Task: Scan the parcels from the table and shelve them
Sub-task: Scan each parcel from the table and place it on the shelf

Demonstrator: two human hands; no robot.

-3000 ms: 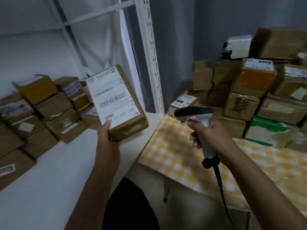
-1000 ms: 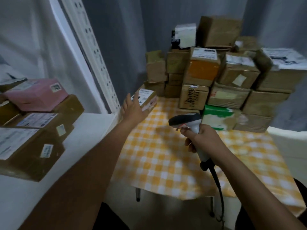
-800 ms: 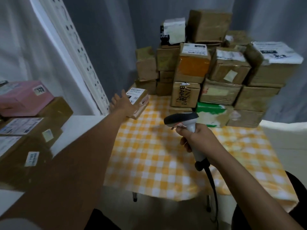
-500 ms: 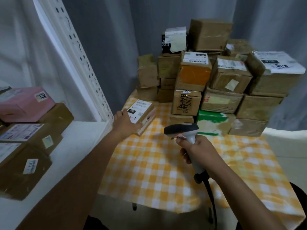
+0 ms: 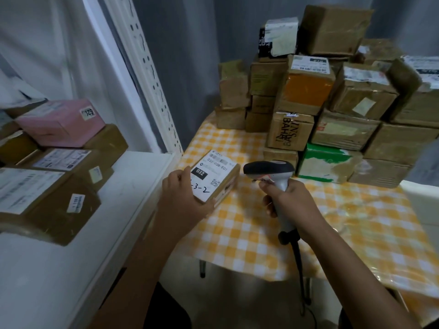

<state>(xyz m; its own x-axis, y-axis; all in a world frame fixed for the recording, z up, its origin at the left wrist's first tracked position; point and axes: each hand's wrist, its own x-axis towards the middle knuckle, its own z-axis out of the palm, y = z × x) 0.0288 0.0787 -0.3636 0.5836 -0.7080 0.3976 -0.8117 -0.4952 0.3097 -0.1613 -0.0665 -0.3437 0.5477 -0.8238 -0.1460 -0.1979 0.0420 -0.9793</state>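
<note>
**Parcel gripped, scanner beside it**

Held parcel (image 5: 215,178) over the table (image 5: 240,231) edge in the left hand (image 5: 183,200), label up, near corner hidden. Clenched scanner (image 5: 273,176) in the right hand (image 5: 293,205), just beside. Stacked boxes (image 5: 332,108) behind, labels blurred. Shelf (image 5: 71,257) left, cut off.

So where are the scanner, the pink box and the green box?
scanner (image 5: 269,169): head view, its dark head.
pink box (image 5: 57,124): head view, its side face, on the shelf.
green box (image 5: 324,162): head view, its front face.
</note>
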